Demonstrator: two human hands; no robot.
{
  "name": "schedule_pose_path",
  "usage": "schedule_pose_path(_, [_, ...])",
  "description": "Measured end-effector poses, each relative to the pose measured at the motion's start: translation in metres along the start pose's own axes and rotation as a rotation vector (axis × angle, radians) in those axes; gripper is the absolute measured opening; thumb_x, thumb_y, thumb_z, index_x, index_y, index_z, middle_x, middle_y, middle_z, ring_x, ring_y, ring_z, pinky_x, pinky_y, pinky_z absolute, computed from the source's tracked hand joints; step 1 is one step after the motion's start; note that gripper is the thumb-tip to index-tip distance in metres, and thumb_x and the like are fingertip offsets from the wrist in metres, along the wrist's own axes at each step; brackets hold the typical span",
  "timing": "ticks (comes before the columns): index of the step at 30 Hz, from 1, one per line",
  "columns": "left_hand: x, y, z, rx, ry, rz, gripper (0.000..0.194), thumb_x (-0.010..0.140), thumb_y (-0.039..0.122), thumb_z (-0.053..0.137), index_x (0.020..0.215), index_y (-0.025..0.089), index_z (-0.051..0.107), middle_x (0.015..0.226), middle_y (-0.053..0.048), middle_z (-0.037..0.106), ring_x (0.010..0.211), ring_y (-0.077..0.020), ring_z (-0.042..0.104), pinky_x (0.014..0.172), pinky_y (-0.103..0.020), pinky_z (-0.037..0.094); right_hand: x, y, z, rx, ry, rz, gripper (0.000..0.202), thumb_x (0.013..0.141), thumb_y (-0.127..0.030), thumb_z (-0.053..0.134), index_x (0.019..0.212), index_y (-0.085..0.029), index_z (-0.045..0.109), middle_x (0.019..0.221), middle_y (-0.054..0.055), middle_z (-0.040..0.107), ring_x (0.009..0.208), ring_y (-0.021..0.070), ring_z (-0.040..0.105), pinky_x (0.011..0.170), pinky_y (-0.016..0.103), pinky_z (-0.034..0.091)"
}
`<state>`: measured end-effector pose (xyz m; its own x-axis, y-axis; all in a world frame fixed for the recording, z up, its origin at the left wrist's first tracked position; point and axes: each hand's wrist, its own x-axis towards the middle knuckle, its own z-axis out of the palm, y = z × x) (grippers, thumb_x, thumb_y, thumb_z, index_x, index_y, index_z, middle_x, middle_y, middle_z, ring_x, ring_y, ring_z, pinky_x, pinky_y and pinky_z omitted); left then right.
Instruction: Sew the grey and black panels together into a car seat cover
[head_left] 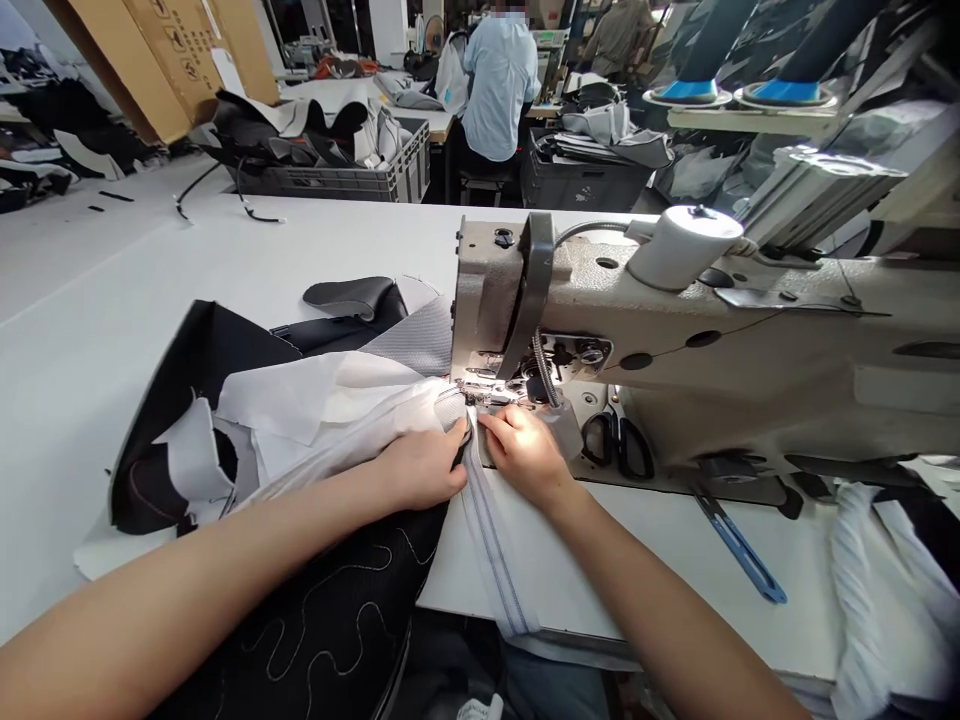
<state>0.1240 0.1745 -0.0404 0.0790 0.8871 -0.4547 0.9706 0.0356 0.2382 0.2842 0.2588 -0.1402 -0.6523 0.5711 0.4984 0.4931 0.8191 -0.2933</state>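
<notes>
A sewing machine (495, 290) stands before me, its lamp shining on the needle area. My left hand (424, 465) is closed on the edge of a bulky sewn piece of fabric (322, 400), white on top with grey mesh and black panels, just left of the presser foot (480, 395). Close to the foot, my right hand (525, 455) is closed with fingertips pressed down at a pale zipper tape (491, 540). The tape runs from the foot toward me and hangs over the table's front edge. Black quilted fabric (322, 620) drapes below my left forearm.
Black-handled scissors (616, 435) lie on the machine bed. A blue tool like a thread snipper (742, 550) rests to the right. White cloth (862, 600) lies far right. Grey crates (337, 183) with cut pieces, a cardboard box (176, 60) and a seated person (499, 85) are behind.
</notes>
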Motion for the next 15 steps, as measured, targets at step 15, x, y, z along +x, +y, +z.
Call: schedule_pose_path(15, [0.011,-0.004,0.006,-0.154,0.170,0.037,0.034,0.091,0.023,0.032,0.100,0.020,0.064,0.092,-0.008,0.070,0.081,-0.0236,0.065,0.072,-0.032,0.047,0.007,-0.016,-0.004,0.049,-0.024,-0.002,0.029,0.089,-0.016,0.044,0.108,-0.018,0.066,0.089,0.007,0.066,0.081,0.0194,0.060,0.080,0.032,0.050])
